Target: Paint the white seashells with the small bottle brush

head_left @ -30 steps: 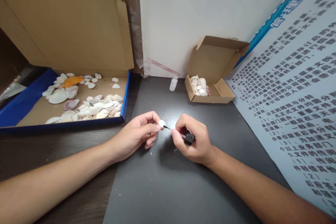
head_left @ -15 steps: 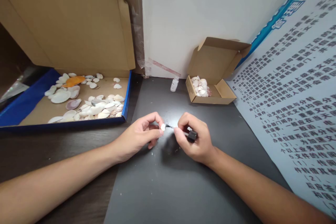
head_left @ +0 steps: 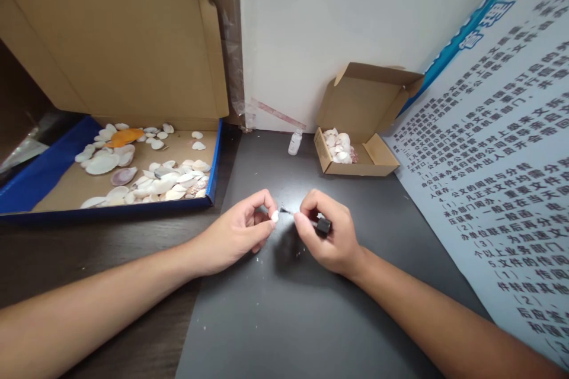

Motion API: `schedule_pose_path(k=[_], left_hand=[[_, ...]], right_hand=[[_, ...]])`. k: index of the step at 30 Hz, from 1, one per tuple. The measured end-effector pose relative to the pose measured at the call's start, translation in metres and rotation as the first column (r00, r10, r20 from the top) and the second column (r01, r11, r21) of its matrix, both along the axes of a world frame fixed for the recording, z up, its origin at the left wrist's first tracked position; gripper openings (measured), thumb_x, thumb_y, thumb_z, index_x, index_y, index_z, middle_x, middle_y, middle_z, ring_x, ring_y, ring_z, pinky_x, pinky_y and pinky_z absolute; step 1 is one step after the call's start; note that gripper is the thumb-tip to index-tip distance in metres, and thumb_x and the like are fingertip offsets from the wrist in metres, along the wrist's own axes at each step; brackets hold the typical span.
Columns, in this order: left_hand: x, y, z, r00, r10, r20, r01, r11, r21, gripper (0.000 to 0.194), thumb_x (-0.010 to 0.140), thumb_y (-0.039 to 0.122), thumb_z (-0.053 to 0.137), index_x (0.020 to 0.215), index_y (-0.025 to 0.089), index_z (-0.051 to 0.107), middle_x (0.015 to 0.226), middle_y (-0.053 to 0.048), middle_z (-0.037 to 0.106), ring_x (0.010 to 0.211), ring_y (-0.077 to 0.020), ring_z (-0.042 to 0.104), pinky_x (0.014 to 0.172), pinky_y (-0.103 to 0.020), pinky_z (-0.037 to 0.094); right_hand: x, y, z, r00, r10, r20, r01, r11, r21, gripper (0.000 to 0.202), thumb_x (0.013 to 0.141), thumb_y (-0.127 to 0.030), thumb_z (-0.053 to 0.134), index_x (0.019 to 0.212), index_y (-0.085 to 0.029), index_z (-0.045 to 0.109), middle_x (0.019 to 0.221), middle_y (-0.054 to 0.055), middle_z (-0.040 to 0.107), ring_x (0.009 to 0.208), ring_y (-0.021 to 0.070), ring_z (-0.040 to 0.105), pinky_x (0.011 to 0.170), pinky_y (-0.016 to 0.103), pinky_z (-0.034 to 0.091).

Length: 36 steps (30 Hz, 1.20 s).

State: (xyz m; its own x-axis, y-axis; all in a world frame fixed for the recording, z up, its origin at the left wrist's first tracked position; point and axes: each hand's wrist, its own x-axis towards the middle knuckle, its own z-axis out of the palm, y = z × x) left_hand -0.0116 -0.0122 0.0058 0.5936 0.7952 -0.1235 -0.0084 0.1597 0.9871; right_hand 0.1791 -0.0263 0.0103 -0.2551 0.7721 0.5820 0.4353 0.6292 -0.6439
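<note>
Between thumb and forefinger, my left hand (head_left: 242,228) pinches a small white shell (head_left: 275,216) above the grey mat. My right hand (head_left: 329,231) grips a small brush with a black cap (head_left: 323,226); its thin dark tip (head_left: 284,210) points left, right beside the shell. Whether tip and shell touch is too small to tell. Beyond the hands stands a small white-labelled bottle (head_left: 294,142), upright near the wall.
An open blue-edged box (head_left: 217,160) with many shells lies at the left. At the back right sits a small open cardboard box (head_left: 360,169) holding white shells. A printed sheet (head_left: 511,189) slants along the right side. Tiny white specks dot the grey mat (head_left: 284,331).
The brush and its black cap have shifted very slightly left and up. The small shell in my left hand has moved a touch left.
</note>
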Motion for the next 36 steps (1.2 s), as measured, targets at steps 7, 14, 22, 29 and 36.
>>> schedule_pose_path(k=[7, 14, 22, 29, 36], left_hand=[[0.0009, -0.0009, 0.0010, 1.000, -0.015, 0.003, 0.015, 1.000, 0.012, 0.022, 0.091, 0.035, 0.059, 0.086, 0.022, 0.043, 0.073, 0.006, 0.044, 0.053, -0.0066, 0.039, 0.048, -0.020, 0.036], [0.0009, -0.0015, 0.0015, 1.000, -0.020, -0.005, 0.020, 1.000, 0.020, 0.024, 0.091, 0.039, 0.059, 0.087, 0.022, 0.043, 0.072, 0.006, 0.045, 0.053, -0.0069, 0.043, 0.049, -0.021, 0.039], [-0.0005, -0.0002, -0.0003, 1.000, -0.014, 0.004, 0.014, 1.000, 0.004, 0.021, 0.091, 0.035, 0.059, 0.088, 0.021, 0.044, 0.068, 0.007, 0.048, 0.049, -0.0064, 0.048, 0.049, -0.021, 0.043], [-0.0002, -0.0003, -0.0002, 1.000, 0.002, 0.018, -0.002, 1.000, -0.021, 0.019, 0.090, 0.034, 0.059, 0.089, 0.021, 0.045, 0.058, 0.009, 0.049, 0.045, -0.0076, 0.048, 0.047, -0.021, 0.045], [0.0001, 0.0002, 0.0012, 0.999, 0.024, 0.043, -0.019, 0.995, -0.096, 0.015, 0.090, 0.030, 0.057, 0.091, 0.022, 0.044, 0.049, 0.011, 0.048, 0.040, -0.0066, 0.044, 0.044, -0.018, 0.042]], right_hand=[[-0.0011, -0.0033, -0.0007, 1.000, -0.020, 0.007, 0.020, 1.000, 0.003, 0.020, 0.083, -0.014, 0.056, 0.069, -0.022, 0.043, 0.062, -0.005, 0.046, 0.053, 0.0093, 0.042, 0.051, 0.023, 0.036], [-0.0021, -0.0023, -0.0002, 0.998, -0.050, 0.026, 0.050, 0.999, -0.010, 0.020, 0.084, -0.015, 0.055, 0.069, -0.022, 0.043, 0.061, -0.005, 0.047, 0.052, 0.0095, 0.042, 0.051, 0.023, 0.036], [-0.0022, -0.0036, -0.0003, 0.998, -0.059, 0.024, 0.059, 0.998, 0.008, 0.020, 0.083, -0.015, 0.055, 0.068, -0.022, 0.043, 0.060, -0.005, 0.046, 0.051, 0.0094, 0.042, 0.050, 0.023, 0.036], [-0.0011, -0.0021, 0.0001, 0.996, -0.083, 0.026, 0.083, 0.997, -0.004, 0.020, 0.084, -0.015, 0.055, 0.068, -0.022, 0.044, 0.060, -0.005, 0.047, 0.052, 0.0095, 0.043, 0.051, 0.023, 0.036], [-0.0005, -0.0014, 0.0002, 0.998, -0.058, 0.024, 0.059, 0.998, -0.026, 0.020, 0.083, -0.014, 0.056, 0.068, -0.021, 0.044, 0.060, -0.005, 0.047, 0.052, 0.0087, 0.042, 0.051, 0.022, 0.035]])
